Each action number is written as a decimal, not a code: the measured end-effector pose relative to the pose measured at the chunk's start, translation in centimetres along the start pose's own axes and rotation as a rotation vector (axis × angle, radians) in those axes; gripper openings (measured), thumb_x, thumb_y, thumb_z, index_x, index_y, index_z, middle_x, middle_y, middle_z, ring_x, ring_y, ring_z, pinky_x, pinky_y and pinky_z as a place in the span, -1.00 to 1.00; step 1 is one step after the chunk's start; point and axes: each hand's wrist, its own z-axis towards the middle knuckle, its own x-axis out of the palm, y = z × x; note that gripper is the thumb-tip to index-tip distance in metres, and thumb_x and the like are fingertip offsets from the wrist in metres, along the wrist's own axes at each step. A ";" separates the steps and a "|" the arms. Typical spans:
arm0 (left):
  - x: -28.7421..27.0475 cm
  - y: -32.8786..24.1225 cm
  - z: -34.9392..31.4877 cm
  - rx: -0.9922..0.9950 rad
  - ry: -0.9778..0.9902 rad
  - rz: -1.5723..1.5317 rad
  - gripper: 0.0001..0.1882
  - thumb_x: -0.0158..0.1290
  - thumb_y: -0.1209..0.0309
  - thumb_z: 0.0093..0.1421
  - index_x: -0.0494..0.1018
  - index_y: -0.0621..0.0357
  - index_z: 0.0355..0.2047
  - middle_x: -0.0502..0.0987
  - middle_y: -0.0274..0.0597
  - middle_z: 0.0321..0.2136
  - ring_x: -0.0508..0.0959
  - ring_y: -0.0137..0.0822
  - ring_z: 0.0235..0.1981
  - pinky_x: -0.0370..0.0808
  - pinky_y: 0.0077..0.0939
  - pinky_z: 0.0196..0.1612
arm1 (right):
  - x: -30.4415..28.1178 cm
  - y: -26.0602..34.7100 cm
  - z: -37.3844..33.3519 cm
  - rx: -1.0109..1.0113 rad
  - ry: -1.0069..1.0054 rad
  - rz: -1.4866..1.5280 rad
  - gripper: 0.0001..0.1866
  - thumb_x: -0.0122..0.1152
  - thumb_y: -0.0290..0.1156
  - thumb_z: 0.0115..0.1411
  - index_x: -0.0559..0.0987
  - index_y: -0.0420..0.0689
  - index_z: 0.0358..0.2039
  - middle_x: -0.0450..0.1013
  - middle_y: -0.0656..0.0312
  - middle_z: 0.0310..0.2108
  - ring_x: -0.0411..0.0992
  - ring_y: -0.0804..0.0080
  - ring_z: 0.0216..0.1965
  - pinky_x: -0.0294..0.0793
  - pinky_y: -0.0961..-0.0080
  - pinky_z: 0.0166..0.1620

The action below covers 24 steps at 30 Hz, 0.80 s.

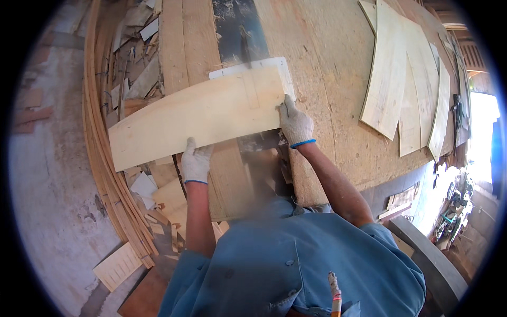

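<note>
A long, pale, thin wooden board lies crosswise in front of me on the workbench, its left end narrower than the right. My left hand, in a white knit glove, grips the near edge, thumb on top and fingers hidden underneath. At the right end, my gloved right hand is closed on the corner, thumb lying along the top. Beyond the board, the edge of a white panel shows from under it. A dark metal strip runs through the bench there, with a thin dark piece on it, too blurred to name.
Several thin wooden sheets lie on the bench at the right. Long wooden strips run along the left side, beside heaped offcuts. A grey curved metal part stands at lower right. A cigarette shows at the lower edge.
</note>
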 end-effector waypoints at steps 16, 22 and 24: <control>2.4 -1.2 3.0 0.029 -0.017 0.064 -0.47 0.09 0.30 0.29 0.21 0.21 0.19 0.27 0.06 0.19 0.25 0.02 0.26 0.28 0.09 0.26 | 0.6 0.7 3.9 -0.009 -0.050 -0.075 -0.56 -0.05 -0.04 0.31 0.41 0.07 0.12 0.52 -0.16 -0.48 0.52 -0.17 -0.48 0.48 -0.05 -0.41; 3.8 -1.4 3.6 0.007 -0.033 0.022 -0.48 0.08 0.32 0.29 0.21 0.18 0.20 0.26 0.05 0.20 0.24 0.02 0.27 0.28 0.07 0.27 | 1.2 0.3 5.8 -0.017 -0.064 -0.068 -0.56 -0.06 -0.04 0.31 0.41 0.07 0.12 0.53 -0.16 -0.45 0.53 -0.18 -0.42 0.49 -0.05 -0.34; 3.8 -1.4 4.1 0.017 -0.019 0.030 -0.48 0.08 0.31 0.30 0.22 0.18 0.20 0.26 0.06 0.20 0.25 0.02 0.26 0.29 0.07 0.26 | 1.1 0.5 6.3 -0.018 -0.065 -0.056 -0.56 -0.06 -0.04 0.31 0.41 0.07 0.12 0.53 -0.16 -0.44 0.53 -0.18 -0.40 0.49 -0.04 -0.33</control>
